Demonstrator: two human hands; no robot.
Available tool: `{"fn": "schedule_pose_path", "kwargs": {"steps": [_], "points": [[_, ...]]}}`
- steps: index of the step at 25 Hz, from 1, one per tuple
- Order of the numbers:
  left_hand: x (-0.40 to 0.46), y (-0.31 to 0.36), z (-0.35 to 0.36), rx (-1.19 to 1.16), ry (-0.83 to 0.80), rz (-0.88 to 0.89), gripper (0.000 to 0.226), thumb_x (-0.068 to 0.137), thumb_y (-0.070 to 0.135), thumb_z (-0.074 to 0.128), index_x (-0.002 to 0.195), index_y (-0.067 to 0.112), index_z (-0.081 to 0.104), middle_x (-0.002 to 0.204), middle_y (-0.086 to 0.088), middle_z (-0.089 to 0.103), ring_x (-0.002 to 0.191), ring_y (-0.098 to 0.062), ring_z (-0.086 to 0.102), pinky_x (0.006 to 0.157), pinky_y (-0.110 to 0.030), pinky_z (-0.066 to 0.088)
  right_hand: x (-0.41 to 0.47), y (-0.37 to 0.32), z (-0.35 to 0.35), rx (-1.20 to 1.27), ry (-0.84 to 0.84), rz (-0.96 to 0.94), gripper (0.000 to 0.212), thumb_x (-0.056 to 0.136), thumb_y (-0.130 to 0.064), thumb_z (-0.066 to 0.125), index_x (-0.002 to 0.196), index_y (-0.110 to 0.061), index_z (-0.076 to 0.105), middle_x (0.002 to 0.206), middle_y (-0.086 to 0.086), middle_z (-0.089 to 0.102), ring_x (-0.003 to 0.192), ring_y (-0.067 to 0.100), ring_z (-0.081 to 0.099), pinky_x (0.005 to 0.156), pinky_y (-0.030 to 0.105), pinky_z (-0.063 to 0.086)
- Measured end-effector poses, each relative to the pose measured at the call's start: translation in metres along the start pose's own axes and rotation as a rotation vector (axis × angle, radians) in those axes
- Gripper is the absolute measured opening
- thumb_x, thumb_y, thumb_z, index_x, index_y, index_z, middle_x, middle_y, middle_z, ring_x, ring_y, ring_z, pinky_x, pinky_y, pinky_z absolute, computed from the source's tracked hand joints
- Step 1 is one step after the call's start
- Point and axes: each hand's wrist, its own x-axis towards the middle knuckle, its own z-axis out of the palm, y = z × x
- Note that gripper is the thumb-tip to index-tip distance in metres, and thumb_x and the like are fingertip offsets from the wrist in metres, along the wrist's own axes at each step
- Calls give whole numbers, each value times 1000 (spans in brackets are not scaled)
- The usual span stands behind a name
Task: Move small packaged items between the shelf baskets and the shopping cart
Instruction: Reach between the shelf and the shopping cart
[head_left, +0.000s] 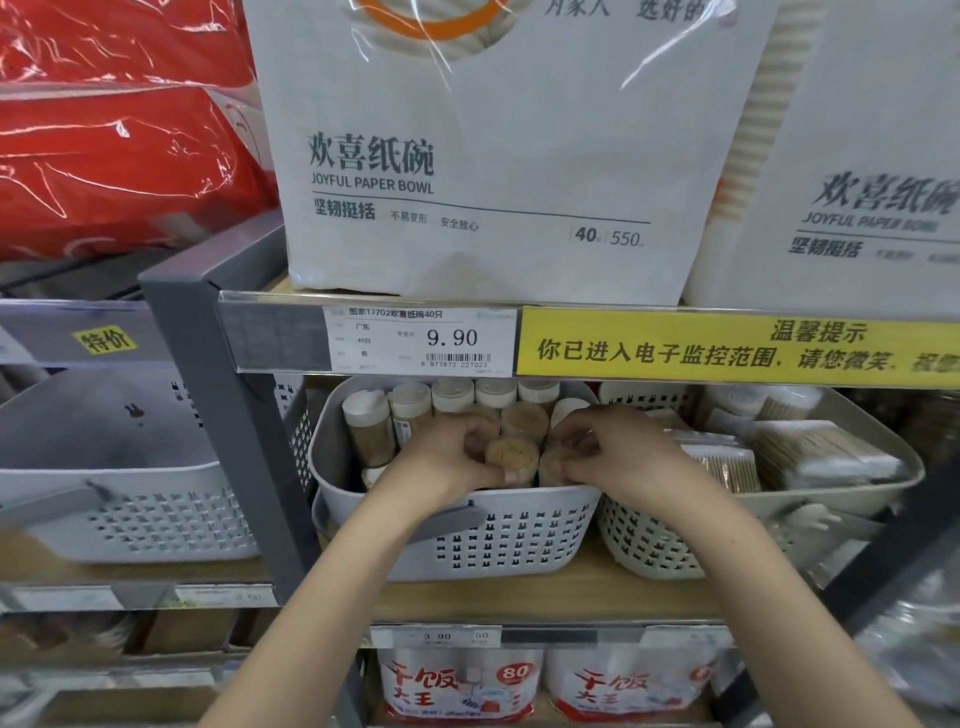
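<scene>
On the wooden shelf (597, 597), under the price rail, sits a white perforated basket (498, 540) filled with clear tubes of toothpicks, and both our hands are down inside it near its front edge. Our left hand (447, 457) curls its fingers and thumb round one toothpick tube (510, 460) whose round end faces us. Our right hand (618, 452) pinches a neighbouring toothpick tube (553, 467) just beside the first; the two tubes touch or nearly touch, we cannot tell which. More tubes with white caps (452, 395) stand upright along the basket's back edge. Touching the basket's right side is a second basket (675, 545), greyer, holding flat packs of cotton swabs (810, 452). Beyond the grey upright post (234, 431), at the left end of the neighbouring shelf, stands a third white basket (130, 514). Above the rail, a large pack of paper bowls (467, 156) rests on the upper shelf, with a price tag (421, 340) reading 9.90 and a yellow notice strip (727, 348) along the shelf's front edge.
</scene>
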Motion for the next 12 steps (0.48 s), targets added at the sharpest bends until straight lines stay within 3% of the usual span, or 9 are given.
{"fn": "schedule_pose_path", "kwargs": {"steps": [4, 6, 9, 12], "points": [[-4, -3, -4, -5, 42, -16, 30, 77, 15, 75, 106, 12, 64, 95, 2, 66, 94, -11, 61, 78, -18, 44, -8, 2, 2, 26, 65, -50, 30, 86, -20, 61, 116, -14, 63, 112, 4, 64, 101, 17, 58, 88, 33, 49], [-6, -5, -7, -5, 40, -32, 30, 79, 19, 74, 106, 12, 65, 98, 1, 67, 96, -11, 62, 83, -21, 46, -11, 4, 4, 40, 98, -77, 28, 87, -21, 60, 114, -16, 64, 110, 1, 63, 99, 15, 58, 86, 33, 49], [-10, -5, -11, 25, 48, -45, 30, 80, 22, 73, 108, 12, 66, 103, 0, 68, 101, -12, 61, 92, -27, 47, -15, 7, 6, 47, 179, -122, 24, 88, -21, 60, 111, -18, 65, 98, -10, 58, 92, 9, 54, 74, 21, 42], [-20, 0, -18, 67, 105, -27, 28, 84, 26, 69, 109, 15, 64, 101, 2, 67, 99, -13, 61, 88, -27, 47, -24, 12, 7, 33, 297, -147, 22, 88, -23, 62, 110, -19, 65, 86, -20, 50, 84, 5, 50, 67, 7, 35]]}}
